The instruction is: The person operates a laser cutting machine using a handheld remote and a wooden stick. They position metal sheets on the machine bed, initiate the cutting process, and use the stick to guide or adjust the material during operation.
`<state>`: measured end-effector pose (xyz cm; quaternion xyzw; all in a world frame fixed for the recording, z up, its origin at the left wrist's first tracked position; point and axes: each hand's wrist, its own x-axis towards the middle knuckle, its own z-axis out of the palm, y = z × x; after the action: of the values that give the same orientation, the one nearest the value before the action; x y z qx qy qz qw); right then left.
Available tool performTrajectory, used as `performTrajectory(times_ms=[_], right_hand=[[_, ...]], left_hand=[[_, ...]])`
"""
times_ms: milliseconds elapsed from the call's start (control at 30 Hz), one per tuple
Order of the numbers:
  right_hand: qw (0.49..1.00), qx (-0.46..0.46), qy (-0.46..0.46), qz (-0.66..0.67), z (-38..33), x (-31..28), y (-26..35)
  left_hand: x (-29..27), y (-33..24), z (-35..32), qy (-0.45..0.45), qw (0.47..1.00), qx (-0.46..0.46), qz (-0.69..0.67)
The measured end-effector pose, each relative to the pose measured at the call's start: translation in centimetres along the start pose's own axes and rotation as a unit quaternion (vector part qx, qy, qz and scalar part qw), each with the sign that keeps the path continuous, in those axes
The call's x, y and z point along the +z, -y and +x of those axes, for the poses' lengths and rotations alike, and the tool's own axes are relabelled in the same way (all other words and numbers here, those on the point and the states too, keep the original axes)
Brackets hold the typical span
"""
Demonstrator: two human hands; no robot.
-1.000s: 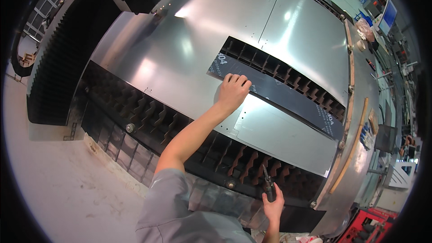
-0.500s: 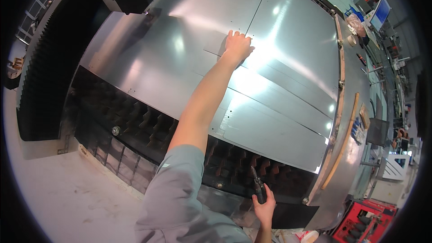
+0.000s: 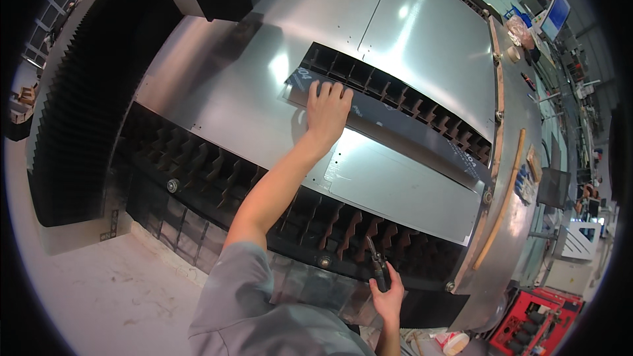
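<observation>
Dark-filmed metal strip [image 3: 403,120] sits tilted over the slatted bed [image 3: 356,227], gripped near its left end by the fingers of the left hand [image 3: 326,117], thumb hidden. Nearer the person than the strip, the right hand [image 3: 389,295] wraps its fingers around dark-handled pliers [image 3: 379,273]. Right and nearer, a red rack [image 3: 558,301] holds blurred dark cylinders [image 3: 525,335]; the white-and-red tub's [image 3: 455,342] contents are unclear.

There are two hands: one left hand [image 3: 328,109] and one right hand [image 3: 388,295]. The dark film-covered strip [image 3: 409,124] is one, and so is the black-handled tool [image 3: 380,274]. One black ribbed bellows [image 3: 92,105] stands at the left; three round metal fittings [image 3: 173,186] sit along the near side. On the right are one long wooden stick [image 3: 504,194], one tape roll [image 3: 513,55], one lit monitor [image 3: 559,12] far off, and one red case [image 3: 547,300] near.
</observation>
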<state>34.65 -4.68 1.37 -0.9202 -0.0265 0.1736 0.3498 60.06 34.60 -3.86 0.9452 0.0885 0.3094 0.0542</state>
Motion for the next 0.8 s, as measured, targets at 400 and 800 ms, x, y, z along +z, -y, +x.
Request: performTrajectory(times_ms=[400, 800], right_hand=[[1.000, 0.011, 0.014, 0.008, -1.3, 0.3, 0.7], [0.999, -0.003, -0.021, 0.039, -4.3, 0.3, -1.0]], left_hand=[[0.1, -0.9, -3.3, 0.022, 0.998, -0.042, -0.036], [-5.3, -5.2, -7.9, 0.068, 0.984, -0.070, -0.146]])
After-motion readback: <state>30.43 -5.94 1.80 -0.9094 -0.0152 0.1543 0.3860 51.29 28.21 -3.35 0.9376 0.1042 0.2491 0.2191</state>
